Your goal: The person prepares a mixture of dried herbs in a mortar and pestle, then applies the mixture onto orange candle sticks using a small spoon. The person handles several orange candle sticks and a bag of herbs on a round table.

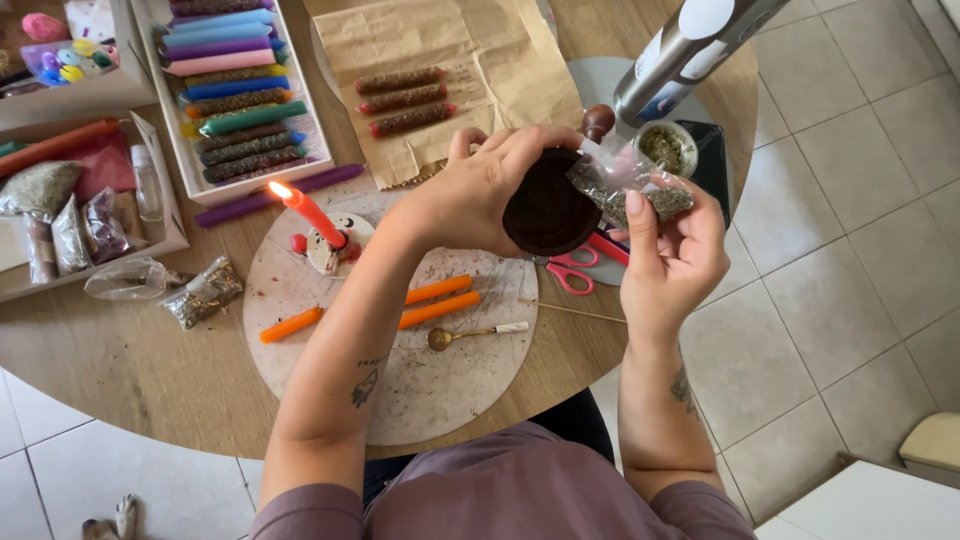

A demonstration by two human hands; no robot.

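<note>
Left hand [470, 195] grips dark round bowl [548, 212] above table; right hand [668, 245] pinches clear herb bag [625, 185] at bowl rim. I judge coating half done: three herb-coated candles [405, 102] on brown paper [455, 70], three orange candles [400, 310] bare on round board [440, 390], lit candle [305, 212] burning.

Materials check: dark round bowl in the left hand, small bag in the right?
Dark round bowl: likely wood or stone, matte brown and opaque; can't tell which. Small bag: thin clear plastic, glossy and crinkled, dried green herbs visible through it.
</note>
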